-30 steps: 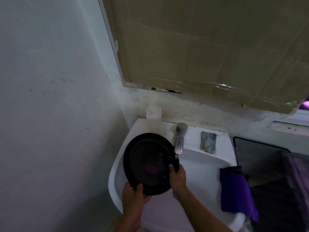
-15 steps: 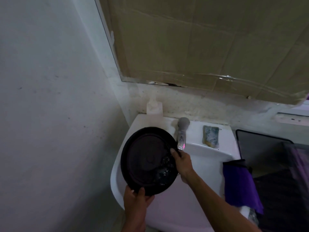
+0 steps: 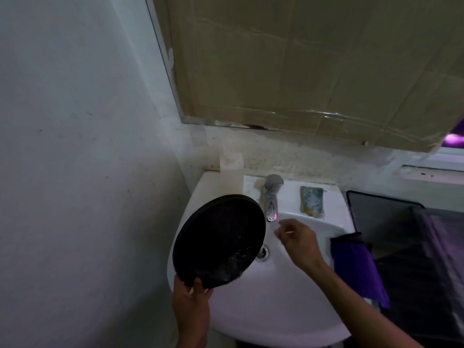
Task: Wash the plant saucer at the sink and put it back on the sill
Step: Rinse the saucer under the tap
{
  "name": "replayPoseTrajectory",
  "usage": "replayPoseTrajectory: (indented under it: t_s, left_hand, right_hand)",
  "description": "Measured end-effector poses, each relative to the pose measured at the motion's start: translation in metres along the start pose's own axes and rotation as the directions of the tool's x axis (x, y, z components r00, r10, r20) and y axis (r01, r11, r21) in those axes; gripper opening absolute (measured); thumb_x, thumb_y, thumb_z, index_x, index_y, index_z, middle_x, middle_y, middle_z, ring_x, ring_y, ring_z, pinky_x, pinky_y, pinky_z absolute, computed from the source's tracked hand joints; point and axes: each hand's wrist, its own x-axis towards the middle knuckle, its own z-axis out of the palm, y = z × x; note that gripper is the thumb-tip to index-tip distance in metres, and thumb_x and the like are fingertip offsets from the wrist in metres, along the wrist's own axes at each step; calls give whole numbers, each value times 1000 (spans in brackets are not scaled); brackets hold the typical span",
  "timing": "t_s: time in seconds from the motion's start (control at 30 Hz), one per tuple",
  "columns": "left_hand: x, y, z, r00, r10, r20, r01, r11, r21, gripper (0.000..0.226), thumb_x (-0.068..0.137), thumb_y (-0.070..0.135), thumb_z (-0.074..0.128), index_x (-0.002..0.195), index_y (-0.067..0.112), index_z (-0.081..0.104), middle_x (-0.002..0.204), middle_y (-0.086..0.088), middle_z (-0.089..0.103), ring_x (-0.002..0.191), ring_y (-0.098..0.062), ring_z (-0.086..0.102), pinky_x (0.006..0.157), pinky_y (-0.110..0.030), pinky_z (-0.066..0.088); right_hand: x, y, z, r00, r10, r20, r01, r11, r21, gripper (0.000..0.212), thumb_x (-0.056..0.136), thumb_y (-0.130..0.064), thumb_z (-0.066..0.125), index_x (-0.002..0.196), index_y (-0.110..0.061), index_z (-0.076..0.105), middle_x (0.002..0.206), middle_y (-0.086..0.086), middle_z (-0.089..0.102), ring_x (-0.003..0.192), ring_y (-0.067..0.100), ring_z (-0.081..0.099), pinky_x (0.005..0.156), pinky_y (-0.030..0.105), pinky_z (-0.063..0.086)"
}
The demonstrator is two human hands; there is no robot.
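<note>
On the far left is a bare wall (image 3: 75,146) that runs close along the sink's left side, so there is little room to swing anything that way. Next comes the left hand (image 3: 192,301), which pinches the bottom edge of the black plant saucer (image 3: 219,238) and holds it tilted up over the left part of the white sink (image 3: 276,310). Water drops shine on the low part of the saucer, so the washing looks started, maybe near done, but I cannot tell if it is clean. Just right of the saucer's top edge is the tap (image 3: 271,197); they are very close and could bump. The right hand (image 3: 298,241) hangs loosely open under the tap, holding nothing. A sponge (image 3: 312,200) lies on the sink's back ledge, and a purple cloth (image 3: 357,267) hangs on the right rim. The bowl's middle is open. Putting the saucer back on the sill is not yet done.
</note>
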Motion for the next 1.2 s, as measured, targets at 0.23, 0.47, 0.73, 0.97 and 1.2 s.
replayPoseTrajectory:
  t_s: [0.23, 0.47, 0.73, 0.97, 1.2]
  left_hand:
    - [13, 20, 6, 991, 122, 63, -128, 985, 116, 38, 98, -4, 47, 129, 17, 48, 119, -11, 57, 101, -25, 60, 91, -49, 51]
    - [18, 31, 9, 975, 185, 125, -205, 963, 176, 30, 99, 3, 50, 119, 24, 54, 108, 13, 63, 95, -5, 65, 82, -36, 58]
    - [14, 28, 12, 974, 203, 96, -219, 953, 210, 30, 98, 2, 51, 120, 22, 53, 105, 4, 63, 93, -13, 65, 84, -42, 56]
    - [15, 24, 14, 971, 223, 88, -237, 947, 216, 32, 97, 2, 53, 123, 20, 54, 108, -7, 63, 98, -28, 65, 80, -41, 58]
    - [11, 23, 18, 976, 181, 123, -202, 960, 196, 35, 97, 0, 51, 128, 16, 52, 116, -16, 60, 106, -43, 63, 90, -51, 53]
  right_hand:
    - [44, -51, -47, 875, -482, -53, 463, 863, -200, 50, 92, -11, 62, 139, -13, 47, 142, 7, 50, 119, 18, 55, 91, 27, 51]
    - [51, -68, -54, 714, -685, 147, 680, 627, -381, 17, 88, 3, 54, 99, -3, 64, 96, 18, 71, 84, 35, 67, 72, 47, 55]
    - [35, -49, -47, 759, -614, 216, 638, 637, -433, 51, 85, 10, 45, 127, -13, 61, 106, 16, 73, 80, 34, 69, 69, 34, 54]
    - [27, -36, -47, 762, -623, 177, 643, 692, -328, 49, 89, 3, 51, 133, -16, 55, 109, 12, 73, 77, 29, 71, 70, 35, 57]
    - [8, -23, -56, 802, -588, 108, 597, 779, -193, 59, 79, 8, 54, 128, -23, 61, 77, 5, 74, 46, 7, 52, 50, 20, 44]
